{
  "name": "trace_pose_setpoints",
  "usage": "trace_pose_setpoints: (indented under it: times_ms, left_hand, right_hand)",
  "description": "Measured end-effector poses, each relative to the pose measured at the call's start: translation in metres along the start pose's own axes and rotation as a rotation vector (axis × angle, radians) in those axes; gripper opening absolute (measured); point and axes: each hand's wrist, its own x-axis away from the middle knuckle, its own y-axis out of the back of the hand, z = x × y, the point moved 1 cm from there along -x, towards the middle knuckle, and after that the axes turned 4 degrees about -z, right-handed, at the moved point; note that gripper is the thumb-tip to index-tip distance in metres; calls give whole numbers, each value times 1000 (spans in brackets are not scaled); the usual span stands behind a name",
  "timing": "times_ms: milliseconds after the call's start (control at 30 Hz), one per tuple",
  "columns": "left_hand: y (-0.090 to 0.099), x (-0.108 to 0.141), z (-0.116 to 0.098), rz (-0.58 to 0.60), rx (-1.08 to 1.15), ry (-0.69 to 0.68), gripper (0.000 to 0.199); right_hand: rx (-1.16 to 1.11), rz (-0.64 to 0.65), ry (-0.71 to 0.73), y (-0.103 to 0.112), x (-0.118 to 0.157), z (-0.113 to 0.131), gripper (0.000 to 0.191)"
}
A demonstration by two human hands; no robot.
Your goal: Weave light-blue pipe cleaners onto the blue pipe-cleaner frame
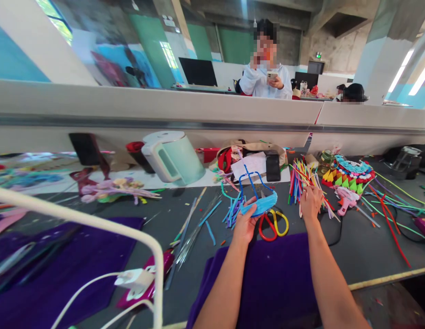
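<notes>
The left hand (246,224) grips a blue craft piece (263,204) by its edge, above the tabletop (363,246). The right hand (311,203) has its fingers bent at a bundle of coloured sticks (296,183); whether they pinch one cannot be told. Any print on the white paper (250,167) by the black phone (273,167) is too small to read, as is the green sign (318,55) at the back. The blades of the red-and-yellow scissors (275,223) are hidden. A purple cloth (277,274) lies partly under the forearms, cut off at the bottom edge. A pale tube (157,256) crosses the left foreground, in front of a power strip (167,262). A kettle (180,157) stands near the partition (199,107), beyond which a person (269,87) holds a phone.
</notes>
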Motion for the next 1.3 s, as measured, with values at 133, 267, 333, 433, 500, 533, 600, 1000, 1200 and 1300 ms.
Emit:
trace_pose_setpoints:
  times_ms: [133, 267, 333, 433, 500, 533, 600, 1000, 1200, 1300]
  left_hand:
    - [1, -1, 1, 4, -18, -2, 45]
    - [2, -3, 2, 8, -27, -18, 44]
    - [3, -3, 3, 9, -34, -23, 44]
    - [3, -3, 3, 8, -42, -25, 44]
    - [3, -4, 4, 6, -44, -26, 44]
    - [3, -4, 4, 5, -47, -27, 44]
    - [4, -4, 4, 0, -56, -30, 44]
    - [5, -5, 5, 7, -80, -31, 46]
    - [3, -5, 5, 13, -85, -22, 47]
    - [1, -3, 4, 4, -81, -15, 47]
  right_hand:
    - [50, 244, 138, -9, 6, 8, 23]
    - [136, 363, 76, -17, 7, 5, 28]
    - [136, 363, 27, -18, 5, 2, 30]
    - [114, 346, -22, -17, 3, 0, 30]
    - [111, 335, -9, -17, 4, 2, 29]
    - [113, 331, 8, -18, 6, 3, 30]
    - [110, 325, 35, -21, 9, 5, 33]
    - [-1078, 53, -592, -27, -13, -24, 27]
    - [-1828, 184, -700, -8, -23, -30, 29]
    - [-1890, 218, -680, -1, -23, -25, 23]
